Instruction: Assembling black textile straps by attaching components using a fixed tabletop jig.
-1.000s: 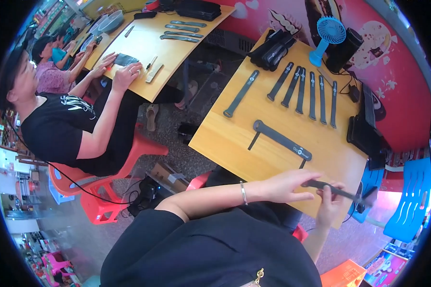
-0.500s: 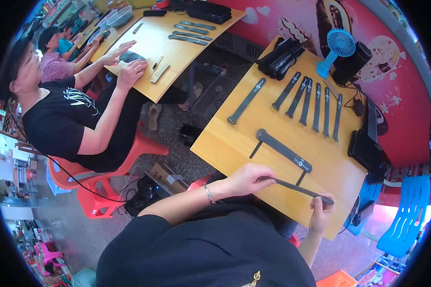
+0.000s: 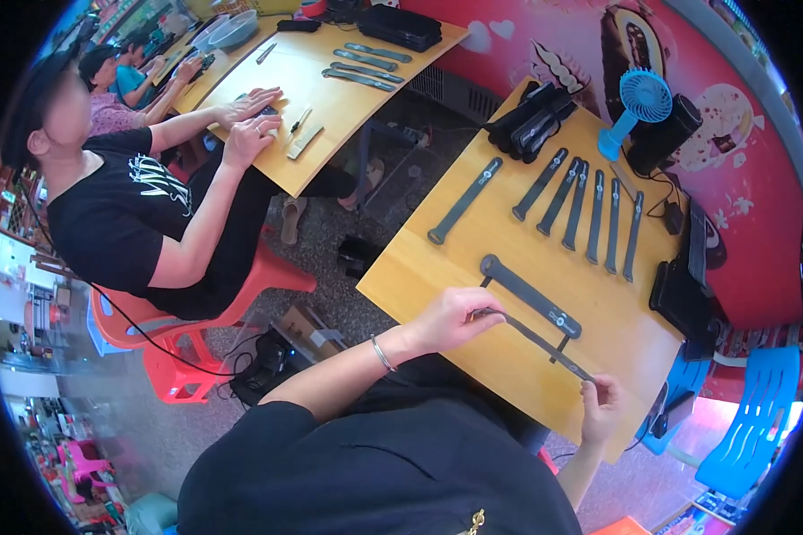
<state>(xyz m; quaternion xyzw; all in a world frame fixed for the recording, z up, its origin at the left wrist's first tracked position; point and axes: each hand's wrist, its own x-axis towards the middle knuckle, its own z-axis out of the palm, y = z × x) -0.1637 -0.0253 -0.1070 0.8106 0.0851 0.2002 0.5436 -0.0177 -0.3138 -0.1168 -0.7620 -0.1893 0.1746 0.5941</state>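
A narrow dark grey strap (image 3: 544, 342) is stretched between my two hands over the table's near edge, its thin side mostly facing up. My left hand (image 3: 453, 321) pinches its left end between thumb and fingers. At its lower right end, my right hand (image 3: 603, 406) grips the tip. Just beyond lies a wider grey strap (image 3: 531, 297) with rounded ends and a pale printed mark. Short black strips (image 3: 559, 349) stick out from near both of its ends. Part of the held strap is covered by my left fingers.
Several similar straps (image 3: 573, 214) lie in a row farther back, with one strap (image 3: 466, 201) apart at left. Behind them are a pile of black straps (image 3: 533, 123), a blue fan (image 3: 635, 107) and a black cylinder (image 3: 667, 134). A co-worker (image 3: 143, 209) sits at the left table.
The held strap has turned more edge-on and slopes more steeply down to the right. My right hand's grip at its end has shifted slightly. The co-worker's hands have come closer together.
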